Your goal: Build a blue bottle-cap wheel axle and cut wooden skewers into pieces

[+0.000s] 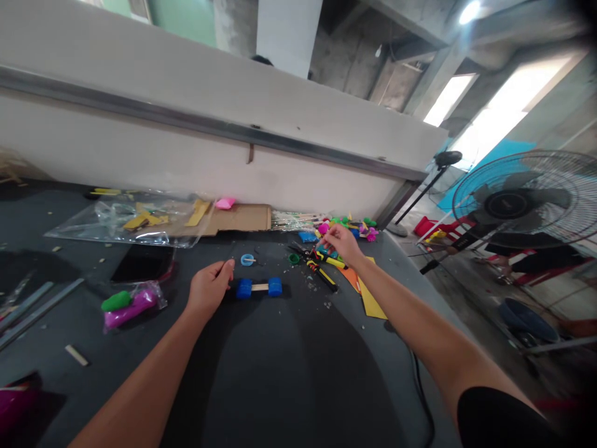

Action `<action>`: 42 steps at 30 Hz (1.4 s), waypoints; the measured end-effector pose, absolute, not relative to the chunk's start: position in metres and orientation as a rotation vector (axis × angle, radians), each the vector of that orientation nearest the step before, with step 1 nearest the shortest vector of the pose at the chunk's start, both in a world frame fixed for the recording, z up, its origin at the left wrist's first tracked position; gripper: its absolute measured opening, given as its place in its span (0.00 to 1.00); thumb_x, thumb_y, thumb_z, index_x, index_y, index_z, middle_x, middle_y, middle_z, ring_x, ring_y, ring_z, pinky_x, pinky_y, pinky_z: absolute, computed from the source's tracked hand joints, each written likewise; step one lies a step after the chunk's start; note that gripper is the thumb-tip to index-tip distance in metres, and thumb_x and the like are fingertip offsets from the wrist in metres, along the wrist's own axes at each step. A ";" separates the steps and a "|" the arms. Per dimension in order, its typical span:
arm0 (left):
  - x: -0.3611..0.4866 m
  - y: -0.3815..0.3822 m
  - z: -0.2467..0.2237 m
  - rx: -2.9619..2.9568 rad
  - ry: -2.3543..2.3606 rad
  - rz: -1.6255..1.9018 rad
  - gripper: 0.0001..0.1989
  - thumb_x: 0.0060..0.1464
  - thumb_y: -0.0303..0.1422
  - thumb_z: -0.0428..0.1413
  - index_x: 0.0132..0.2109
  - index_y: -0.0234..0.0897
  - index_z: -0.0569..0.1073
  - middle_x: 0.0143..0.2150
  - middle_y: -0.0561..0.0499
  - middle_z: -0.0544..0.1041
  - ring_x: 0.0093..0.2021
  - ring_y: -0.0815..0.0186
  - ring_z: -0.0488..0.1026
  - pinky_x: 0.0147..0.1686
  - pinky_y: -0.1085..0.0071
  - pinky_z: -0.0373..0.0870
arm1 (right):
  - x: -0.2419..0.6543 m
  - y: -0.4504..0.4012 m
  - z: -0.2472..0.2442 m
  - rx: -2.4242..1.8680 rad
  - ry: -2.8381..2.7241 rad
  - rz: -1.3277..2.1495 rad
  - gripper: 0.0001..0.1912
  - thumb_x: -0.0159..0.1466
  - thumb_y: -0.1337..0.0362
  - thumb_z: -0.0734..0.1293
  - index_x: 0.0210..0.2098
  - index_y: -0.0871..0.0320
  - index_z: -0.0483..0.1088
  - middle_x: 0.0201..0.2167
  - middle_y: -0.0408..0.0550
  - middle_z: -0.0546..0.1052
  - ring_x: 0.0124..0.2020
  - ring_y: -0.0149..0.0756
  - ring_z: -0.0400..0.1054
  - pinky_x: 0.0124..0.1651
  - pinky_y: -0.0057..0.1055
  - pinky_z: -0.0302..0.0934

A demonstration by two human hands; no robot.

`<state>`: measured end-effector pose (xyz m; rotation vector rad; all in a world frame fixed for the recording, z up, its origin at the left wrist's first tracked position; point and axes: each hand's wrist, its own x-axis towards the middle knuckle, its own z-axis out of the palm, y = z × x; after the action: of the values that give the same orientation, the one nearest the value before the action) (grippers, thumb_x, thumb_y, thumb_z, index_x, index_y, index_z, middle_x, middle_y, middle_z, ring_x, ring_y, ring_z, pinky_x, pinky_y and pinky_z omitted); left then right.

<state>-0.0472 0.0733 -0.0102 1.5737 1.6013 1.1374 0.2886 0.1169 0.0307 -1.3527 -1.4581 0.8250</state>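
L hand (209,289), fingers loosely curled, just beside blue blocks on wooden stick (259,287) on dark tabletop (261,373). R hand (342,244), fingertips pinched together, can't tell on what, just above yellow-black tool (324,275), near yellow card (370,298). Any print on tool too small to read. Farther: clear plastic bag (93,224), cardboard (242,218), pink & green craft bits (349,227), standing fan (513,199).

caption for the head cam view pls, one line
Left hand beside blue blocks on a wooden stick, right hand over yellow-handled scissors on a dark table
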 end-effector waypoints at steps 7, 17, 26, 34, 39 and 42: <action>-0.048 0.074 -0.010 1.572 1.609 1.130 0.20 0.53 0.46 0.48 0.21 0.38 0.65 0.14 0.57 0.64 0.18 0.69 0.65 0.20 0.74 0.56 | 0.328 0.135 0.071 -1.349 -1.229 0.647 0.13 0.50 0.59 0.67 0.30 0.56 0.59 0.23 0.42 0.74 0.21 0.28 0.67 0.21 0.24 0.61; -0.049 0.075 -0.013 1.577 1.596 1.124 0.20 0.53 0.46 0.48 0.21 0.38 0.66 0.14 0.57 0.63 0.19 0.69 0.63 0.20 0.74 0.55 | 0.373 0.148 0.084 -2.255 -1.858 -0.162 0.09 0.52 0.58 0.68 0.26 0.56 0.76 0.22 0.45 0.76 0.28 0.35 0.69 0.31 0.29 0.57; -0.050 0.075 -0.014 1.582 1.595 1.116 0.20 0.54 0.46 0.48 0.22 0.38 0.66 0.14 0.57 0.64 0.19 0.70 0.63 0.21 0.74 0.55 | 0.383 0.148 0.076 -2.220 -2.003 -0.354 0.16 0.57 0.63 0.63 0.45 0.47 0.73 0.39 0.44 0.78 0.43 0.40 0.68 0.46 0.36 0.54; -0.050 0.076 -0.015 1.583 1.614 1.103 0.20 0.53 0.47 0.48 0.22 0.38 0.67 0.14 0.57 0.64 0.19 0.70 0.63 0.21 0.74 0.55 | 0.391 0.136 0.092 -2.234 -1.754 -0.448 0.14 0.59 0.57 0.61 0.30 0.57 0.75 0.28 0.48 0.77 0.32 0.38 0.68 0.36 0.30 0.55; -0.051 0.076 -0.014 1.611 1.617 1.099 0.20 0.54 0.47 0.48 0.23 0.38 0.68 0.15 0.57 0.65 0.19 0.69 0.64 0.21 0.74 0.56 | 0.385 0.082 0.088 -2.058 -1.857 -0.366 0.21 0.55 0.64 0.64 0.49 0.56 0.68 0.41 0.49 0.76 0.39 0.38 0.68 0.37 0.28 0.56; -0.052 0.076 -0.013 1.631 1.593 1.101 0.19 0.54 0.46 0.48 0.23 0.38 0.68 0.15 0.57 0.65 0.20 0.68 0.65 0.21 0.74 0.57 | 0.381 0.026 0.075 -2.229 -1.648 -0.256 0.16 0.58 0.57 0.62 0.44 0.57 0.69 0.32 0.47 0.77 0.32 0.37 0.69 0.32 0.28 0.56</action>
<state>-0.0515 0.0756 -0.0131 1.6305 1.5931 1.1014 0.3805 0.0261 0.0748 -2.2289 -1.6483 -0.2555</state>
